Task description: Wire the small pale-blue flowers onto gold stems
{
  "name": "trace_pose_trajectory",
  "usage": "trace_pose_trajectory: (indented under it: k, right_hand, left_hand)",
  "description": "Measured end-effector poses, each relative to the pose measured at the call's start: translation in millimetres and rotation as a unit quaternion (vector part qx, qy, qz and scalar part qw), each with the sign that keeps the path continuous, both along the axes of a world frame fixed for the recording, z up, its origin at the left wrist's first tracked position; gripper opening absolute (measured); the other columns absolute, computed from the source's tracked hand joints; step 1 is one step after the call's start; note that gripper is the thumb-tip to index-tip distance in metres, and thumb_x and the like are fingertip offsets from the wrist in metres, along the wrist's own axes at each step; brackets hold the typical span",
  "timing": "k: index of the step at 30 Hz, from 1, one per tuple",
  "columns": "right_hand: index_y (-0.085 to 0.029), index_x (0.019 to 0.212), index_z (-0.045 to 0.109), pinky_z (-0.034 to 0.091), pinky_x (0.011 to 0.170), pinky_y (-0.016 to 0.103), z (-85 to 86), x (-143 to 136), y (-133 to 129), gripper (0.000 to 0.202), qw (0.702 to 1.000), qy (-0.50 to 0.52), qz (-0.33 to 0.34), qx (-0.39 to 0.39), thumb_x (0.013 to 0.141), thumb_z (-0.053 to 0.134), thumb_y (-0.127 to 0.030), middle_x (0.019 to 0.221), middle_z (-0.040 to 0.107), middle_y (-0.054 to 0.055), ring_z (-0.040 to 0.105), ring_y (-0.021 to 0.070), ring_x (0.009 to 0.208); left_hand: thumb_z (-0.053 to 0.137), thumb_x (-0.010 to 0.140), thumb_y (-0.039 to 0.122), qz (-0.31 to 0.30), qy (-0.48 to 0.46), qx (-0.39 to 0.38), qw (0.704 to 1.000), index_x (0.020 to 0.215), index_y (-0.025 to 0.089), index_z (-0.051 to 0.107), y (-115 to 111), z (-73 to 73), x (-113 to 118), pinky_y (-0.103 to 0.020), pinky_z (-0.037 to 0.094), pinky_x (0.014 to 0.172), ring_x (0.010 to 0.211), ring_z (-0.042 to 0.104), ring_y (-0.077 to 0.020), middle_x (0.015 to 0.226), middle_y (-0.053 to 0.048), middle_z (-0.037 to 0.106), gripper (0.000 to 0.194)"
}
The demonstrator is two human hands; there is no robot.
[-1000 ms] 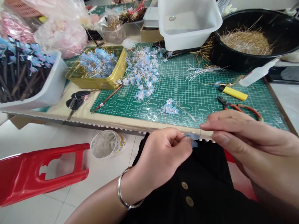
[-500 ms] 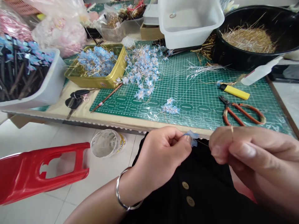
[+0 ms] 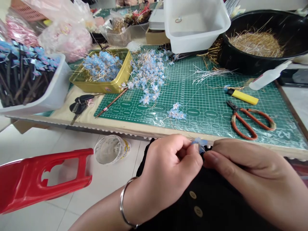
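Between the thumb and forefinger of my left hand (image 3: 172, 175) a small blue flower (image 3: 200, 141) is pinched, its petals showing past the fingertips. My right hand (image 3: 247, 173) is closed beside it, thumb and forefinger pinching a thin wire at the flower's base; most of the wire is hidden. Both hands are just off the table's front edge, over a black buttoned garment (image 3: 190, 205). A little cluster of blue flowers (image 3: 176, 112) lies on the green cutting mat (image 3: 204, 96) above my hands.
Orange-handled pliers (image 3: 250, 120) and a yellow lighter (image 3: 244, 96) lie right on the mat. A gold tin (image 3: 96, 86) and a heap of blue flowers (image 3: 149, 70) are behind. Black scissors (image 3: 80, 106) lie left. A red stool (image 3: 24, 179) and a bucket (image 3: 109, 150) stand below.
My right hand has moved left, from apart on the right to right against my left hand at the flower. The left hand keeps its pinch. The view has shifted slightly.
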State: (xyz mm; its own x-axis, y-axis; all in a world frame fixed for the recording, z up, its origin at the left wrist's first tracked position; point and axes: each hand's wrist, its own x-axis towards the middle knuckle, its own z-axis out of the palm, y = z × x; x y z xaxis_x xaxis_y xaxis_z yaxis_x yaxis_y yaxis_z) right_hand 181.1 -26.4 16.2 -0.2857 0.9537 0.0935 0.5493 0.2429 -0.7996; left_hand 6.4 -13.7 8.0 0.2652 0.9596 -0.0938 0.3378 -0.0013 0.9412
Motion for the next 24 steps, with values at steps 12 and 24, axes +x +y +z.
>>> trace_pose_trajectory:
  k: [12,24]
  right_hand:
    - [-0.020,0.058,0.039,0.031,0.039,0.016,-2.5,-5,1,0.042,0.999,0.022,-0.001,0.031,0.096,0.055,-0.021,0.049,0.039,-0.007,0.037,0.0064,0.044]
    - [-0.024,0.064,0.067,0.039,0.041,0.017,-2.5,-7,5,0.035,0.985,0.156,-0.008,-0.073,0.094,0.065,-0.043,0.052,0.060,-0.006,0.050,0.0079,0.045]
  left_hand:
    - [0.056,0.089,0.017,0.018,0.132,0.213,0.968,0.063,0.018,0.055,-4,-5.9,3,-0.022,0.035,0.050,0.049,0.046,-0.0077,0.053,0.004,0.052,0.026]
    - [0.057,0.088,0.010,0.035,0.199,0.421,0.884,0.076,0.010,0.069,-7,-19.4,3,-0.030,0.045,0.053,0.051,0.058,-0.0143,0.059,-0.001,0.065,0.016]
